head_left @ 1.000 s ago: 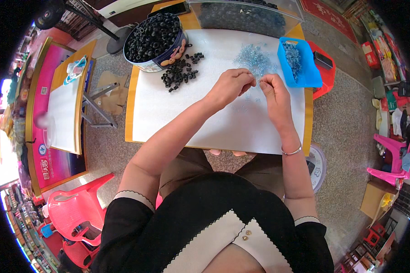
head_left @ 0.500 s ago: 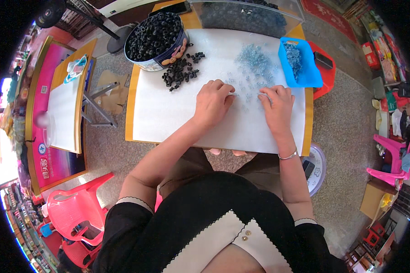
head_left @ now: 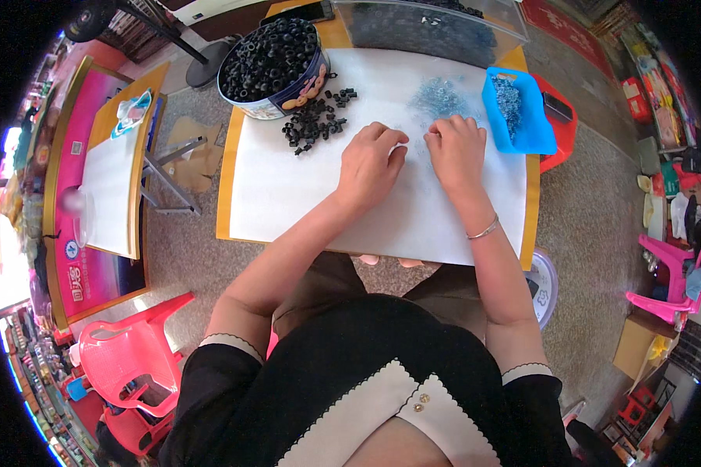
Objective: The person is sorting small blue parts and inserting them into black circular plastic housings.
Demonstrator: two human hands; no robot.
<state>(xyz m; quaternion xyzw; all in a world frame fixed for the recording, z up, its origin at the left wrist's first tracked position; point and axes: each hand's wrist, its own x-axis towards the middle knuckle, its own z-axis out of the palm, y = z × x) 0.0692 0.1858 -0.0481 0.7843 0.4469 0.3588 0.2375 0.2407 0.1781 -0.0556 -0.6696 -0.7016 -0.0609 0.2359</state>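
Observation:
My left hand (head_left: 368,165) hovers over the white sheet, thumb and forefinger brought together; a speck of something pale shows at the fingertips, too small to name. Opposite it, my right hand (head_left: 457,154) has its fingers curled and pressed together, and whatever they hold is hidden. A small gap separates the two hands. Just beyond the right hand lies a loose pile of tiny pale blue see-through pieces (head_left: 438,95). Beyond my left hand are scattered small black tube-shaped pieces (head_left: 313,124), beside a round tub (head_left: 266,111) heaped with more black pieces.
The white-covered table (head_left: 288,202) has yellow edges. At its right stands a blue tray (head_left: 537,132) of small blue pieces, against a red container (head_left: 568,132). A clear bin (head_left: 432,35) of dark pieces stands at the back. A pink chair (head_left: 128,358) is at left.
My right hand has moved inward and away from me, from the sheet's right part to the near side of the pale blue pile. My left hand has shifted slightly farther away.

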